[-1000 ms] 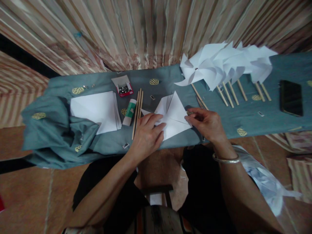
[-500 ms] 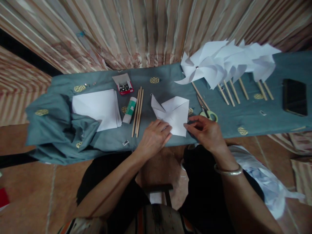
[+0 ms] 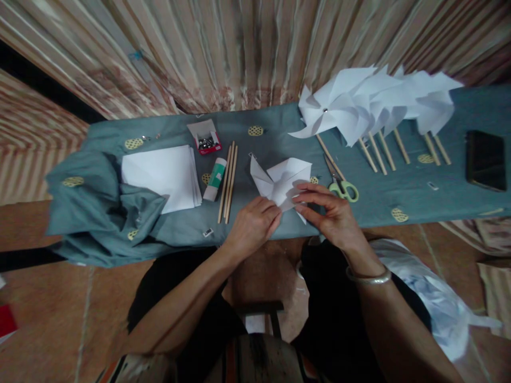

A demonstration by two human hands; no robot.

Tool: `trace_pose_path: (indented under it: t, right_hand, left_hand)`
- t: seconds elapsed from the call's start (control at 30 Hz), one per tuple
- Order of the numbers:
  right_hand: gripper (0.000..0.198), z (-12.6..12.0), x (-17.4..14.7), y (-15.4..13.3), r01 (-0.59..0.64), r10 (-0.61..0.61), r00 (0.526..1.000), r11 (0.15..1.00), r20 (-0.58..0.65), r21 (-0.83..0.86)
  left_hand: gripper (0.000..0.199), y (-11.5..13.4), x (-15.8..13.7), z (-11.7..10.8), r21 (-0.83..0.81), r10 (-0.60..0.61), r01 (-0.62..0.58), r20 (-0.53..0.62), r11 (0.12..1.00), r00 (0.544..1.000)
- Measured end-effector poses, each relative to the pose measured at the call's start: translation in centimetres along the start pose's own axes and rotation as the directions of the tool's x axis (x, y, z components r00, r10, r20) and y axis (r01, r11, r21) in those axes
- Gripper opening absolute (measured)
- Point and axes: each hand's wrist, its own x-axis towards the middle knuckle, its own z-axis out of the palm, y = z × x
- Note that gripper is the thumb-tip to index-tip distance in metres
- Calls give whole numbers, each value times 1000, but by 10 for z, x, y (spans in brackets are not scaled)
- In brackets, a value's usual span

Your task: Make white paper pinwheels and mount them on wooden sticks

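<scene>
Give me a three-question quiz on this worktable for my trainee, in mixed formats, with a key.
1. Multiple choice: what is the right hand touching? A) the phone B) the folded paper C) the scissors
2. True or false: the silver bangle is on the left wrist.
3. Fill in: the green-and-white tube lies between the paper stack and the wooden ____.

Key:
1. B
2. False; the silver bangle circles the right wrist.
3. sticks

You are recording in dim, muted light: soft grey shading dulls the folded paper beside your right hand, and your black trousers lose detail at 5 and 7 o'clock. Your bracelet glints at 4 o'clock. Fine detail is soft; wide-angle distortion splays the curtain toward 10 and 2 o'clock.
</scene>
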Motion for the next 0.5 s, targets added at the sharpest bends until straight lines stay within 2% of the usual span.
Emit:
trace_pose_path:
  t: [0.2,0.37,0.5]
  right_hand:
    - [5,7,10,5,-11,13,999,999,-40,49]
    - [6,15,16,8,-14,11,997,999,-76,-41]
    - [6,21,19,7,-17,6,997,990,-75,-140]
  left_hand:
    - [17,-1,-3,2,-80,-17,15,-18,997,1000]
    - [31,-3,-5,2,-110,-30,26,-32,994,999]
    - [21,-4,-4,1,-107,4,-5,-13,994,1000]
